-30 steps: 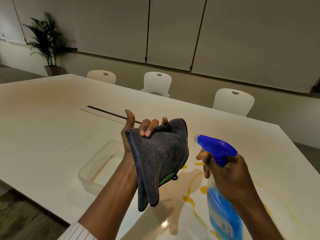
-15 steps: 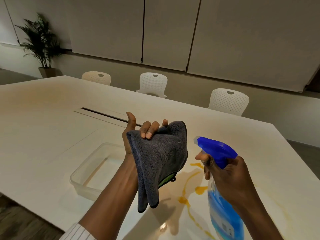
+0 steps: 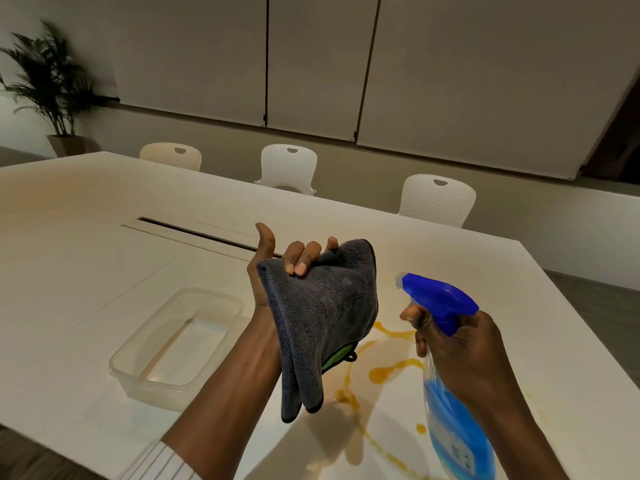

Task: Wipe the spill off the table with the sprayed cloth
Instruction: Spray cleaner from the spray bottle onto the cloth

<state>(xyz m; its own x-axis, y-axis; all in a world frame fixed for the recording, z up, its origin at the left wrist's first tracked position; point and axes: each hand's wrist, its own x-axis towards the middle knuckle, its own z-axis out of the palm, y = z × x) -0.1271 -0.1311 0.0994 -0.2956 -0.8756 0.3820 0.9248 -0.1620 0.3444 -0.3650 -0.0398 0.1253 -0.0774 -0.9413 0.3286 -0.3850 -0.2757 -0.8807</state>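
Note:
My left hand holds a dark grey cloth up above the table, fingers curled over its top edge, and the cloth hangs down folded. To its right my right hand grips a spray bottle with a blue trigger head and blue liquid. The nozzle points left at the cloth and my index finger rests on the trigger. An orange spill streaks the white table under and between my hands.
A clear plastic container sits on the table left of my left arm. A dark cable slot runs across the table's middle. Three white chairs stand along the far edge, and a potted plant is at the back left.
Both hands keep nearly the same pose with cloth and bottle. The view has tilted a little, so the table and spill sit slightly differently in frame.

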